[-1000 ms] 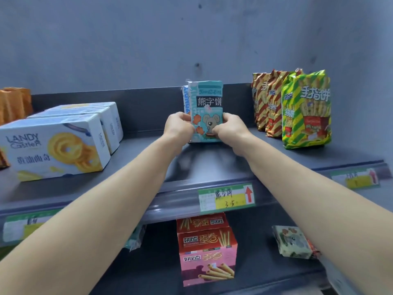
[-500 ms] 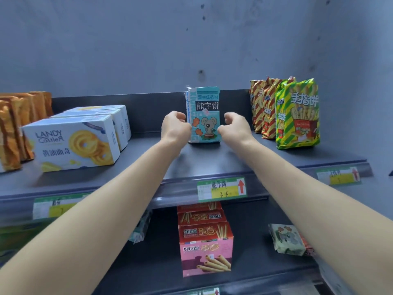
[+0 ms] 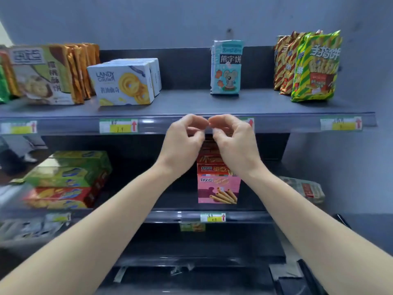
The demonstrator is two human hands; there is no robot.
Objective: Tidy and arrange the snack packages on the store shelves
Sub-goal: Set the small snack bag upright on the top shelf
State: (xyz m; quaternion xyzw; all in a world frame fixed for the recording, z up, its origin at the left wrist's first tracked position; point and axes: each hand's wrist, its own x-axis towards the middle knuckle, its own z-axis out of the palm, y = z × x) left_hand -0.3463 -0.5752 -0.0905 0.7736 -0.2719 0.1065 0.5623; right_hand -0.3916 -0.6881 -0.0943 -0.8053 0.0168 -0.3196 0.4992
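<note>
A teal bear-biscuit pack stands upright on the upper shelf, with more of the same behind it and nothing touching it. My left hand and right hand hover side by side in front of the shelf's front rail, below the pack. Their fingers are loosely curled, the fingertips almost meet, and neither holds anything. Behind my hands, on the lower shelf, stands a stack of red and pink wafer-stick boxes, its top partly hidden.
The upper shelf also carries white butter-cookie boxes, cream and orange bags at the left and green-striped stick bags at the right. Green and red boxes lie at the lower left, a pale pack at the lower right.
Both hands have let go of the bear-biscuit pack and drawn back and down to the shelf's front edge. The pack stays standing. The view has pulled back and tilted down.
</note>
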